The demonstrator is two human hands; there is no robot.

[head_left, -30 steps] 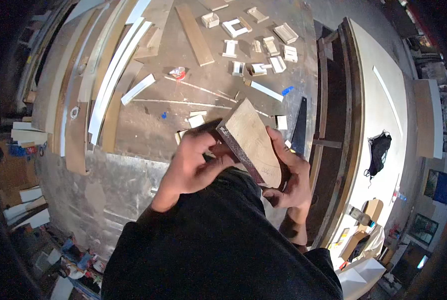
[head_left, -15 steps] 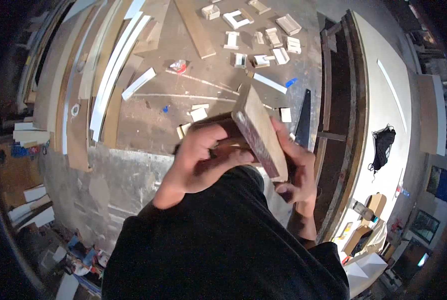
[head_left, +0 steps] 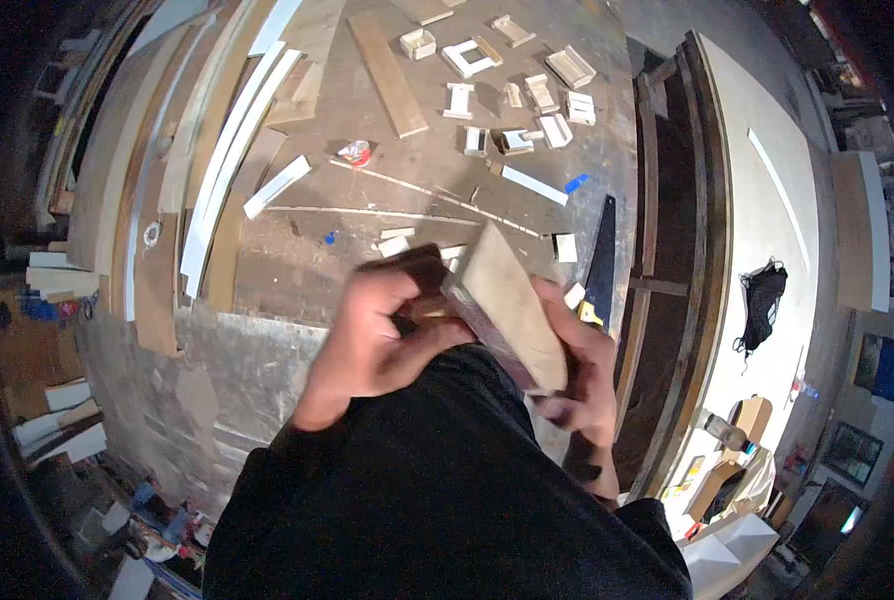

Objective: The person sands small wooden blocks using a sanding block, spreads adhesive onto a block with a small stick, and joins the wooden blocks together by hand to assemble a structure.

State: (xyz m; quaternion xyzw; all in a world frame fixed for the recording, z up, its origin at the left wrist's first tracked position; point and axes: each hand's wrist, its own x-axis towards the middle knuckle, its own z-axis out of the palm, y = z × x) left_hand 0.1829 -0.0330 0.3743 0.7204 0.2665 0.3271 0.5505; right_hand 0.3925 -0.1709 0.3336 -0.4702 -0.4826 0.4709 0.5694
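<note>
Head cam: R hand (head_left: 591, 366) grips wood block (head_left: 512, 310) from 3 o'clock; long axis approx 11–5; L hand (head_left: 355, 345) at 9, grip unclear.

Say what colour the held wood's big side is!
Pale tan. The big side shows in the head view.

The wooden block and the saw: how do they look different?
The wooden block is held up by the right hand; the saw lies on the table. The block's broad face is pale; the saw's blade is dark. The block is chunky; the saw's blade is long and tapering.
</note>
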